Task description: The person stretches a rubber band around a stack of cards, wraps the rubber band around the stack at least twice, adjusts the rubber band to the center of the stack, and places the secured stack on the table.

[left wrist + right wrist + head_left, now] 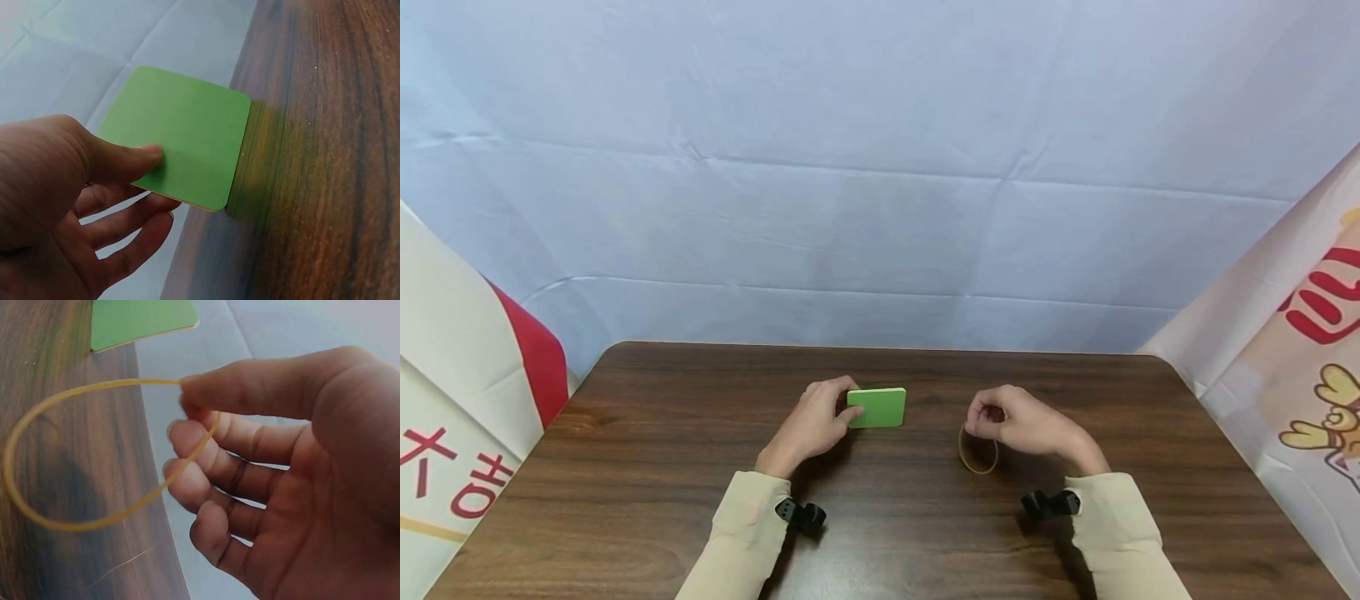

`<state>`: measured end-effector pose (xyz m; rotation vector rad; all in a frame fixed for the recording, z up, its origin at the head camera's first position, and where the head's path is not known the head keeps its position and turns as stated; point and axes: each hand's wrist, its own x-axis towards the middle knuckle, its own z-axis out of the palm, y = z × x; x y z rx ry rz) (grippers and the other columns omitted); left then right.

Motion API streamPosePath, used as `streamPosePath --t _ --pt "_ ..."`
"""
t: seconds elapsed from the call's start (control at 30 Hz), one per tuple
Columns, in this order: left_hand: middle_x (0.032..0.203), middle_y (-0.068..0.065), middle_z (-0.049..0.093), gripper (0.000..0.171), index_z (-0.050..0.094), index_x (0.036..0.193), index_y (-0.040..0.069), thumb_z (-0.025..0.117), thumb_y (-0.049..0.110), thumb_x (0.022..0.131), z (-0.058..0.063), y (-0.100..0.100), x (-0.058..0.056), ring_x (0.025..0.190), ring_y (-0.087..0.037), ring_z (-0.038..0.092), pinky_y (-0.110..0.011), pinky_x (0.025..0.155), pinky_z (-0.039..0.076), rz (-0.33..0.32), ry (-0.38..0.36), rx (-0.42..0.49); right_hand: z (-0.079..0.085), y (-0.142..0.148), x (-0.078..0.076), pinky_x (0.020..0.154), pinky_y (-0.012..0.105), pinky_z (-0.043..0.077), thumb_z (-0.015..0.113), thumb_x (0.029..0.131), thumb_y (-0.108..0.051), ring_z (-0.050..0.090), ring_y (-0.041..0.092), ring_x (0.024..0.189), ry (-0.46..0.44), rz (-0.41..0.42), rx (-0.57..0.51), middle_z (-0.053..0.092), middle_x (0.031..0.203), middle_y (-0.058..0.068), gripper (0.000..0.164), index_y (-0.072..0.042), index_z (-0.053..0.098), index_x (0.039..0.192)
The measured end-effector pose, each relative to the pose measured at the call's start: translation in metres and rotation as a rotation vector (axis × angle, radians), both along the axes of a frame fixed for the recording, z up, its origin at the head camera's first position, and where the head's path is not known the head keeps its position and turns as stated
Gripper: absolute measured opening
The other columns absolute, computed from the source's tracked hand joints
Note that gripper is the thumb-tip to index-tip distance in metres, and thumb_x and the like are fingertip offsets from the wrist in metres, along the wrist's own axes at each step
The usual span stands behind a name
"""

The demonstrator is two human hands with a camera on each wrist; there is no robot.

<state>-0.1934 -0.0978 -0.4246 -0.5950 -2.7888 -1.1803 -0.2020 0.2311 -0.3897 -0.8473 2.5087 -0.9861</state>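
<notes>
The left hand (811,423) grips a green card (194,128) at its near end: the thumb lies flat on the face turned to the wrist camera, and the other fingers are behind or under the lower edge. The index finger is largely concealed by the card, so its exact contact cannot be confirmed. Whether the card is one piece or several layers cannot be told.

The right hand (1028,423) pinches a yellow rubber band (69,526) between thumb and index finger; the index fingertip is mostly covered by the thumb. The remaining fingers are loosely bent, with one strand of the band crossing in front of them. The loop hangs slack below the fingertips in the head view, and its contact with the tabletop (910,525) cannot be established. The card is well apart from these fingers, to their left; the right wrist view cuts off its upper part.

Further back from the fingers, each sleeve cuff carries a black device, left (801,517) and right (1051,504). Beyond the fingertips, a pale cloth (850,225) stands behind the tabletop. The printed banners at either side are cropped by the frame, their figures incomplete.
</notes>
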Motion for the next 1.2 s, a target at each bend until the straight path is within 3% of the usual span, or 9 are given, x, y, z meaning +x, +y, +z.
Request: streamPosePath --t 0.23,0.37,0.53,0.67,0.77,0.97,1.2 --pt "0.092 -0.002 0.066 0.010 0.067 0.105 0.008 0.071 0.007 0.096 -0.003 0.001 0.000 0.075 -0.012 0.057 -0.032 0.067 0.050 -0.007 -0.008 0.016 0.003 0.001 0.001 0.072 0.033 0.054 0.061 0.103 -0.016 0.061 0.032 0.082 -0.040 -0.066 -0.134 0.065 0.090 0.013 0.015 -0.001 0.064 0.101" --pt "0.088 -0.001 0.064 0.009 0.065 0.103 0.008 0.070 0.005 0.096 -0.002 0.000 0.000 0.074 -0.013 0.056 -0.031 0.065 0.049 -0.015 0.002 0.031 0.006 -0.004 0.001 0.071 0.035 0.055 0.062 0.103 -0.017 0.062 0.035 0.083 -0.025 -0.168 -0.251 0.064 0.091 0.016 0.016 -0.001 0.064 0.102" --pt "0.090 -0.005 0.067 0.012 0.065 0.106 0.004 0.069 0.002 0.096 0.012 -0.007 0.002 0.075 -0.013 0.063 -0.029 0.064 0.053 -0.028 0.019 0.107 0.015 -0.011 0.005 0.071 0.026 0.052 0.061 0.103 -0.015 0.064 0.021 0.084 -0.106 -0.294 -0.595 0.066 0.090 0.009 0.015 0.000 0.064 0.103" --pt "0.088 -0.007 0.067 0.015 0.065 0.110 0.002 0.069 0.001 0.095 0.030 -0.015 0.007 0.072 -0.016 0.067 -0.029 0.062 0.055 -0.013 0.003 0.191 0.024 -0.013 0.009 0.073 0.022 0.051 0.056 0.104 -0.006 0.064 0.014 0.087 -0.233 -0.252 -0.949 0.068 0.095 0.005 0.012 -0.001 0.067 0.108" --pt "0.086 -0.008 0.066 0.016 0.066 0.111 0.001 0.069 0.001 0.095 0.044 -0.021 0.011 0.069 -0.020 0.065 -0.029 0.059 0.053 0.001 0.008 0.245 0.031 -0.013 0.011 0.073 0.021 0.050 0.052 0.105 0.000 0.066 0.015 0.091 -0.266 -0.183 -1.113 0.070 0.101 0.007 0.020 0.003 0.068 0.116" --pt "0.081 -0.008 0.068 0.013 0.069 0.104 -0.001 0.072 0.000 0.091 0.064 -0.022 0.015 0.067 -0.023 0.064 -0.028 0.059 0.051 0.035 0.065 0.327 0.048 -0.018 0.018 0.078 0.025 0.050 0.044 0.103 0.009 0.063 0.022 0.109 -0.186 -0.103 -1.213 0.068 0.120 0.014 0.035 0.012 0.056 0.135" --pt "0.078 -0.008 0.065 0.008 0.071 0.097 -0.001 0.072 -0.002 0.089 0.071 -0.016 0.014 0.067 -0.019 0.058 -0.026 0.060 0.048 0.040 0.058 0.408 0.062 -0.037 0.025 0.075 0.024 0.050 0.048 0.098 0.017 0.064 0.022 0.102 -0.041 -0.186 -1.329 0.070 0.109 0.013 0.037 0.007 0.064 0.129"
